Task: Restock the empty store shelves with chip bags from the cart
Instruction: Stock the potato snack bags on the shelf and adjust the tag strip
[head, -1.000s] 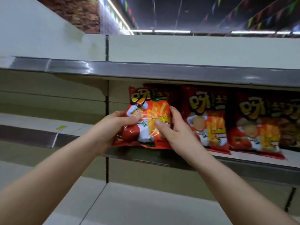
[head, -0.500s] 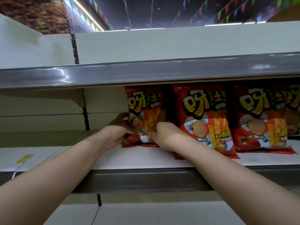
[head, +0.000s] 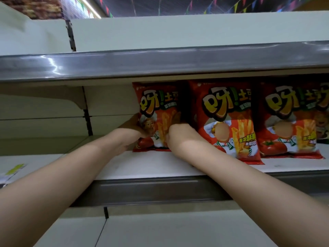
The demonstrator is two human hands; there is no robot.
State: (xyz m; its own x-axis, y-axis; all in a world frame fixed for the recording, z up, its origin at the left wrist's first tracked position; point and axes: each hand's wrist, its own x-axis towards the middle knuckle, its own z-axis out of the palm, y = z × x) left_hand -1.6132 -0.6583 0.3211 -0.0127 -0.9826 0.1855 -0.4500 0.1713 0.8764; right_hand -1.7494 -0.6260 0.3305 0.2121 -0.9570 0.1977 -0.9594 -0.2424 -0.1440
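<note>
- I am holding a red chip bag (head: 158,111) upright on the white shelf (head: 142,164), its bottom edge resting on the board toward the back.
- My left hand (head: 131,130) is gripping the bag's left edge, thumb on the front.
- My right hand (head: 179,134) is curling its fingers against the bag's lower right side, pinching it there.
- A second bag (head: 229,122) is standing just beside mine on the right, and a third bag (head: 292,122) is leaning next to that one.
- The grey front rail of the upper shelf (head: 160,63) is running across above the bags.
- A dark slotted upright (head: 87,120) is dividing the pale back panel to my left.
- A yellow tag (head: 15,169) is lying on the shelf at far left.
- A lower shelf (head: 160,229) is showing beneath my forearms.
- Coloured pennants (head: 236,6) are hanging from the dark ceiling, and a light strip (head: 90,8) is glowing beside a brick wall (head: 41,8).
</note>
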